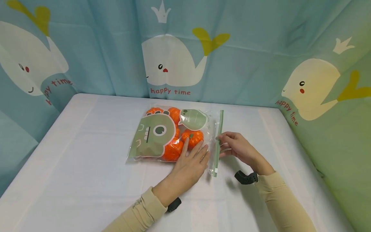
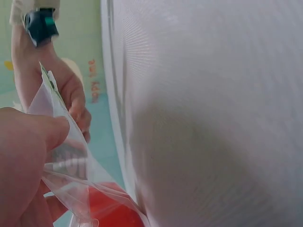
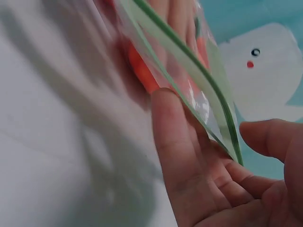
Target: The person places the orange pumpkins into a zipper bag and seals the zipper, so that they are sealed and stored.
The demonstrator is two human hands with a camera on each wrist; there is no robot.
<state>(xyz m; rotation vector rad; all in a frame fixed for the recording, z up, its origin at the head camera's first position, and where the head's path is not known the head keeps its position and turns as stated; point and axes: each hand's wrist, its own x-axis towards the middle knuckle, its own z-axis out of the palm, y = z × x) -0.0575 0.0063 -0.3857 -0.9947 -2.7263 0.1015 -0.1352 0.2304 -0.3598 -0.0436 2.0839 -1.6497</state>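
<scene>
A clear zip bag (image 1: 213,129) printed with green cartoon figures lies on the white table. Orange pumpkins (image 1: 192,137) show through its plastic, and a green zip strip (image 1: 217,148) runs along its right end. My left hand (image 1: 189,167) holds the near side, fingers spread over the top; in the left wrist view the thumb (image 2: 54,132) lies against the plastic's near face. Beside the strip is my right hand (image 1: 239,148), fingers touching its edge. In the right wrist view its thumb (image 3: 267,137) stands slightly apart from the green strip.
Blue-green curtains (image 1: 249,64) with printed whales hang behind the table (image 1: 87,135) and along both sides. Each wrist has a dark device, the right one (image 1: 245,178) just above the tabletop. Sleeved forearms come in from the front.
</scene>
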